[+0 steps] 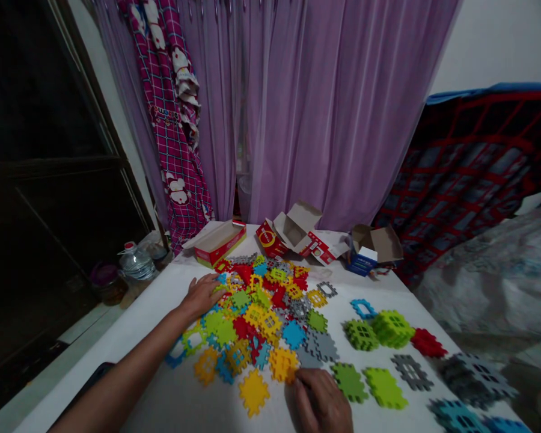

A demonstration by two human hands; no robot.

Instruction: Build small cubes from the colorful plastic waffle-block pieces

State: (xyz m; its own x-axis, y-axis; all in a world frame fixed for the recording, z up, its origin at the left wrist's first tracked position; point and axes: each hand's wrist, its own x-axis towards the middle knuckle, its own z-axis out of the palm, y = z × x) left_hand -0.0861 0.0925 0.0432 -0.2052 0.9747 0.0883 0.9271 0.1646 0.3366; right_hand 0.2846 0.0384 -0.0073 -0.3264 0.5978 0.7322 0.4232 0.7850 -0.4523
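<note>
My left hand (204, 294) reaches over the left side of a heap of interlocking plastic tiles (261, 300), its fingers stretched out on the pieces. The tiles are yellow, red, blue, green and grey; some are solid, others have window cut-outs. At the near edge of the heap, my right hand (323, 400) rests on the table with curled fingers, right beside a yellow-orange tile (283, 364). Whatever the curled fingers may hold is hidden. A solid yellow tile (254, 392) lies to its left, and a dark green tile (349, 382) to its right.
Sorted tiles stand at the right: a lime green stack (392, 329), red tiles (428, 343), a grey stack (475, 379) and blue tiles (457, 416). Along the back of the white table (162, 391) are open cardboard boxes: a red one (219, 243), another red one (270, 239) and a blue one (363, 260).
</note>
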